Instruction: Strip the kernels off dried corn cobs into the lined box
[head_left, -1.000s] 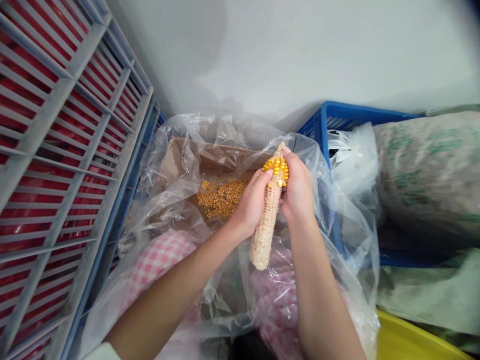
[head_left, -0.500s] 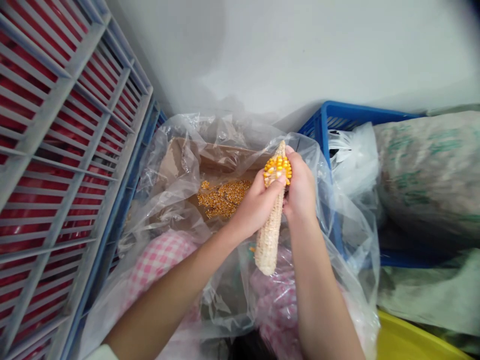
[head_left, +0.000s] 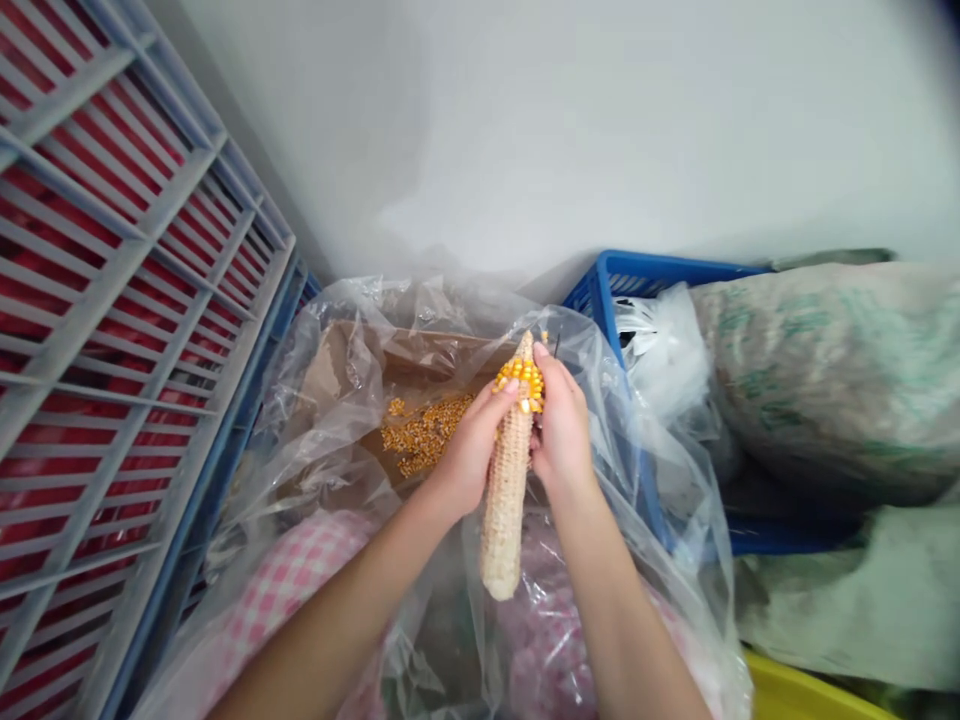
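Both hands grip one corn cob (head_left: 504, 515), mostly stripped to pale, bare sockets, with a band of yellow kernels left near its narrow upper end. My left hand (head_left: 476, 440) is closed around its left side, the thumb pressed against the kernels. My right hand (head_left: 562, 420) wraps the upper right side, its thumb near the tip; some of its fingers are hidden behind the cob. Loose corn kernels (head_left: 424, 432) lie in a heap in a cardboard box (head_left: 442, 350) beyond my left hand. A clear plastic sheet (head_left: 300, 440) drapes over the box and my lap.
Stacked slatted crates (head_left: 142, 240) with red contents rise on the left. At right stands a blue crate (head_left: 600, 290) holding a white plastic bag (head_left: 667, 350) and a large woven sack (head_left: 832, 370). Something yellow (head_left: 795, 690) sits at lower right. A white wall (head_left: 525, 140) is behind.
The view has shifted, so the hands and cob appear lower and further left. The cob has turned slightly, and fewer kernels show on its near side. Both hands keep hold of it.
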